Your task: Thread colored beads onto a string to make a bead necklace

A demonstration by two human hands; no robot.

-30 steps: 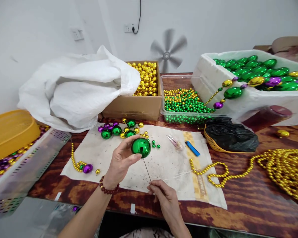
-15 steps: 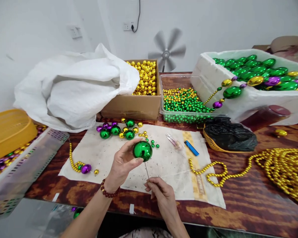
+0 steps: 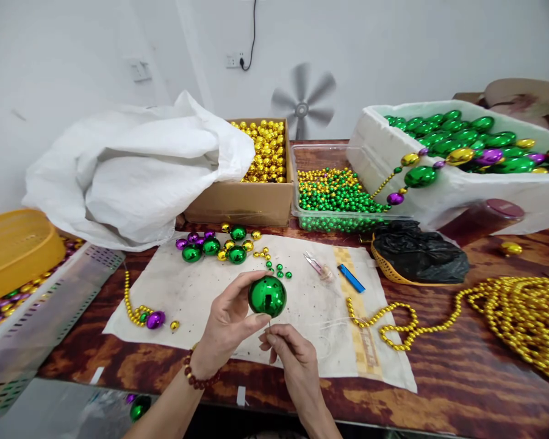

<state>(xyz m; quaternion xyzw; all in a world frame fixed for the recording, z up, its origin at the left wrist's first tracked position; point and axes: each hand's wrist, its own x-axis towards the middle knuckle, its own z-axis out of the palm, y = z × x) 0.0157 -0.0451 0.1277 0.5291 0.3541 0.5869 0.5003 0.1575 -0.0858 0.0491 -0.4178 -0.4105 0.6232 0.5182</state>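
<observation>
A large shiny green bead point(image 3: 267, 297) is gripped between the thumb and fingers of my left hand point(image 3: 231, 320), above the white cloth point(image 3: 201, 292). Just below it, my right hand point(image 3: 293, 353) pinches a thin needle point(image 3: 269, 327) whose upper end meets the underside of the bead; how far it goes in is hidden. A fine pale thread point(image 3: 324, 341) lies on the cloth to the right. Beyond my hands sit loose green beads point(image 3: 211, 246), purple beads point(image 3: 193, 238) and gold beads point(image 3: 248, 246). A short gold strand with a purple bead point(image 3: 155, 320) lies left.
Gold beads fill a cardboard box point(image 3: 238, 204), smaller ones a clear tub point(image 3: 348, 221). Behind right stands a foam box point(image 3: 361, 140). Scissors point(image 3: 315, 263), a blue cutter point(image 3: 351, 278), a bag-lined basket point(image 3: 421, 256) and gold bead strands point(image 3: 526, 317) lie right; a crate point(image 3: 82, 280) stands left.
The needle has slid up toward the green bead, so less of it shows. My right hand is closer beneath the bead. The view has shifted slightly.
</observation>
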